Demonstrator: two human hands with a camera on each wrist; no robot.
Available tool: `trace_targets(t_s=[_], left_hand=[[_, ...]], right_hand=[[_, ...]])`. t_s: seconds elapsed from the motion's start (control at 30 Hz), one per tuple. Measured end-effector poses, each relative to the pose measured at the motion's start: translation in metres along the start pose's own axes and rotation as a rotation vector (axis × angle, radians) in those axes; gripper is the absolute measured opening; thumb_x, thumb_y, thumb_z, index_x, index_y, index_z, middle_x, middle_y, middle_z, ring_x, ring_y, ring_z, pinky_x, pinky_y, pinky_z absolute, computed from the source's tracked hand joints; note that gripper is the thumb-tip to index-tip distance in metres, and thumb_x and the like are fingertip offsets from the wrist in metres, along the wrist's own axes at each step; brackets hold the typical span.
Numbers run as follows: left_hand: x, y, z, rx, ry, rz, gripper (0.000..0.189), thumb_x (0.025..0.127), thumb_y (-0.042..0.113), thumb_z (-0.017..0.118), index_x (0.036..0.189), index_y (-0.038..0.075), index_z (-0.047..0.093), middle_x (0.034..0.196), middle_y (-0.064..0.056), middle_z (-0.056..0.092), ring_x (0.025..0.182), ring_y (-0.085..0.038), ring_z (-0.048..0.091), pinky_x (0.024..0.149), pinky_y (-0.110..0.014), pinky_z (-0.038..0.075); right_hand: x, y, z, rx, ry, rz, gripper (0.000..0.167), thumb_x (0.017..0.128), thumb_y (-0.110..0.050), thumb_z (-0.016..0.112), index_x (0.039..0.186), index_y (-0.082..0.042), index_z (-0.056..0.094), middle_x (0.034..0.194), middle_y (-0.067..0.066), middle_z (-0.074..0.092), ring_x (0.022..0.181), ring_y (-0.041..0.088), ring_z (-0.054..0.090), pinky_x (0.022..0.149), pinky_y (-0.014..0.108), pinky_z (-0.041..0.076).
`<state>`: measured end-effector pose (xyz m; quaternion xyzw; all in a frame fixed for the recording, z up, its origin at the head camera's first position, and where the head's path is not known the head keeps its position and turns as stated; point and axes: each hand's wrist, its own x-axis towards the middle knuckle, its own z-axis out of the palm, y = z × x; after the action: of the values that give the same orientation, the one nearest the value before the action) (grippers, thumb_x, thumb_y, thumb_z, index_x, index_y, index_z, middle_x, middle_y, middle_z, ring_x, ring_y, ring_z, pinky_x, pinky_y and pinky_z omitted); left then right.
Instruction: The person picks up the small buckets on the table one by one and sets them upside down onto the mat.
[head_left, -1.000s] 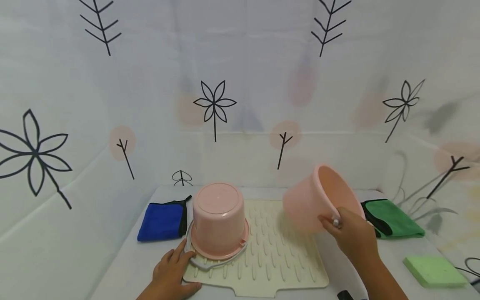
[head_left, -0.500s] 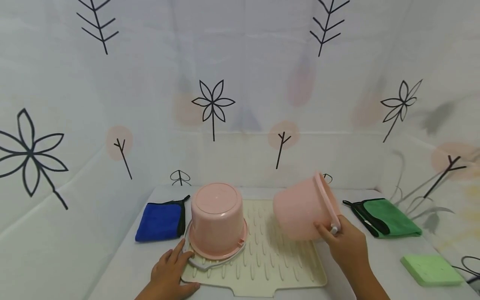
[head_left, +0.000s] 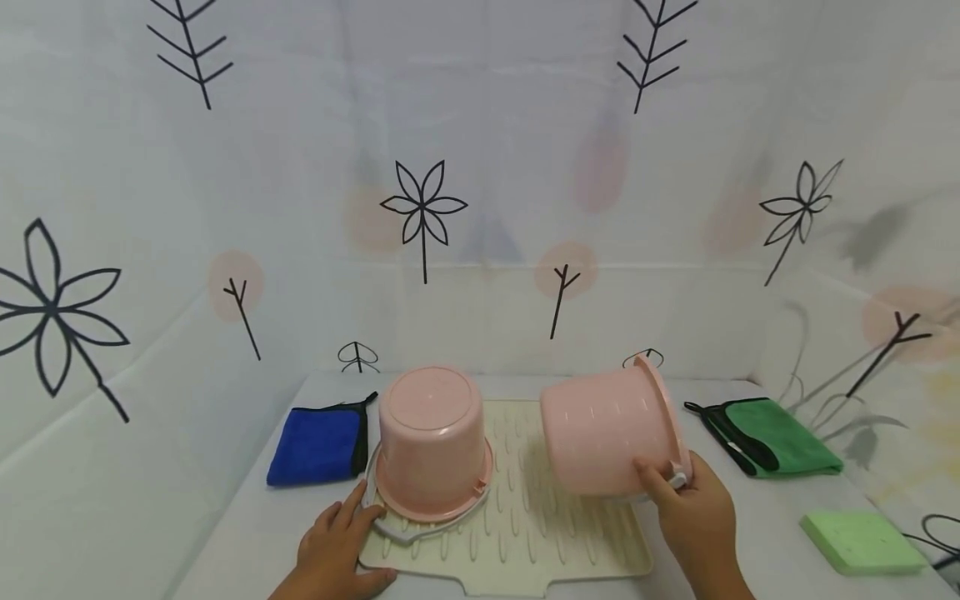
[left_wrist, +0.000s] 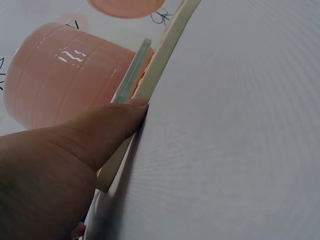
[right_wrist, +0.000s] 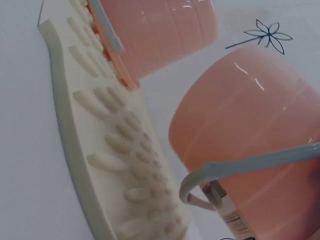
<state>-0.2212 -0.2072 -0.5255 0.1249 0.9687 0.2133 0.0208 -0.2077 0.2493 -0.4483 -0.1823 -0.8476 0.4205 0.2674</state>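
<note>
A pink bucket [head_left: 431, 450] stands upside down on the left half of a cream ridged drying mat [head_left: 525, 517], its grey handle [head_left: 405, 533] lying round the rim on the mat. Beside this bucket, my left hand [head_left: 333, 546] rests at the mat's left edge with fingers spread; in the left wrist view the thumb touches that edge. My right hand [head_left: 697, 517] grips a second pink bucket [head_left: 611, 433] by its rim, over the mat's right side. That bucket lies sideways, mouth to the right, its inside hidden. Its grey handle [right_wrist: 250, 165] crosses its side in the right wrist view.
A folded blue cloth [head_left: 318, 444] lies left of the mat. On the right are a green cloth [head_left: 795, 433] with black trim and a light green sponge block [head_left: 862, 542]. Behind the table hangs a white patterned curtain [head_left: 480, 167].
My right hand has brought the second bucket left and turned it, so its open mouth no longer shows and its rim sits lower. My left hand has stayed at the mat's edge.
</note>
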Motion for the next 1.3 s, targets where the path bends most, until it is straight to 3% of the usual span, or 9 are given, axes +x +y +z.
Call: trace_targets(t_s=[0.2,0.33,0.6,0.77,0.9,1.03,1.1,1.2,1.3], left_hand=[[-0.002,0.0,0.001,0.001,0.019,0.004,0.086,0.073,0.069,0.083,0.14,0.023,0.055,0.169,-0.017,0.029,0.137,-0.059,0.041,0.095,-0.08,0.04],[-0.002,0.001,0.001,-0.022,0.01,-0.008,0.085,0.072,0.068,0.084,0.14,0.024,0.055,0.17,-0.016,0.028,0.139,-0.059,0.04,0.096,-0.08,0.038],[0.006,0.005,-0.001,-0.046,-0.014,-0.031,0.081,0.077,0.065,0.082,0.141,0.023,0.057,0.17,-0.015,0.029,0.139,-0.058,0.04,0.096,-0.082,0.038],[0.003,0.01,-0.021,-0.2,0.119,-0.033,0.058,0.09,0.043,0.081,0.137,0.014,0.061,0.157,-0.022,0.046,0.137,-0.054,0.047,0.101,-0.077,0.041],[0.002,0.026,-0.037,-0.316,0.32,-0.038,0.039,0.099,0.026,0.073,0.134,0.01,0.062,0.143,-0.014,0.057,0.133,-0.033,0.055,0.108,-0.059,0.046],[0.002,0.05,-0.046,-0.364,0.556,0.056,0.03,0.097,0.008,0.071,0.126,0.01,0.065,0.126,-0.001,0.064,0.117,-0.009,0.058,0.102,-0.021,0.049],[0.002,0.064,-0.05,-0.397,0.61,0.14,0.032,0.094,0.002,0.07,0.124,0.012,0.065,0.123,0.003,0.065,0.116,-0.004,0.057,0.099,-0.01,0.044],[0.007,0.087,-0.053,-0.45,0.599,0.305,0.041,0.09,-0.001,0.069,0.127,0.015,0.064,0.125,0.005,0.064,0.118,-0.006,0.058,0.101,-0.013,0.044],[0.015,0.11,-0.052,-0.501,0.513,0.442,0.045,0.091,0.004,0.069,0.133,0.016,0.06,0.131,0.002,0.062,0.121,-0.012,0.059,0.105,-0.02,0.046]], right_hand=[[-0.001,0.004,0.004,0.174,0.001,0.089,0.06,0.094,-0.043,0.078,0.134,0.0,0.065,0.123,0.018,0.074,0.087,0.001,0.06,0.069,0.008,0.05],[-0.001,0.006,0.005,0.227,-0.045,0.151,0.066,0.098,-0.046,0.071,0.145,-0.002,0.056,0.137,0.017,0.068,0.099,-0.006,0.062,0.089,0.014,0.051],[-0.005,0.007,0.008,0.295,-0.029,0.162,0.065,0.096,-0.046,0.074,0.142,-0.003,0.058,0.126,0.014,0.071,0.089,-0.009,0.063,0.071,0.009,0.053],[-0.01,0.007,0.016,0.352,-0.074,0.163,0.063,0.096,-0.045,0.075,0.139,-0.002,0.058,0.125,0.013,0.071,0.092,-0.009,0.066,0.073,0.013,0.056],[-0.014,0.005,0.018,0.349,-0.074,0.154,0.062,0.097,-0.046,0.073,0.139,-0.002,0.058,0.129,0.015,0.069,0.093,-0.011,0.066,0.075,0.01,0.055],[-0.015,0.003,0.017,0.361,-0.078,0.164,0.064,0.096,-0.046,0.074,0.14,-0.002,0.056,0.131,0.016,0.068,0.093,-0.012,0.066,0.076,0.011,0.056],[-0.015,0.002,0.016,0.378,-0.079,0.171,0.065,0.096,-0.045,0.075,0.14,-0.002,0.056,0.13,0.015,0.068,0.093,-0.012,0.066,0.076,0.012,0.057],[-0.016,0.002,0.016,0.391,-0.078,0.167,0.063,0.096,-0.043,0.076,0.139,-0.001,0.057,0.128,0.016,0.068,0.093,-0.01,0.067,0.075,0.013,0.057],[-0.016,0.002,0.016,0.392,-0.072,0.17,0.061,0.096,-0.042,0.076,0.138,-0.001,0.058,0.128,0.015,0.068,0.092,-0.01,0.067,0.075,0.013,0.057]])
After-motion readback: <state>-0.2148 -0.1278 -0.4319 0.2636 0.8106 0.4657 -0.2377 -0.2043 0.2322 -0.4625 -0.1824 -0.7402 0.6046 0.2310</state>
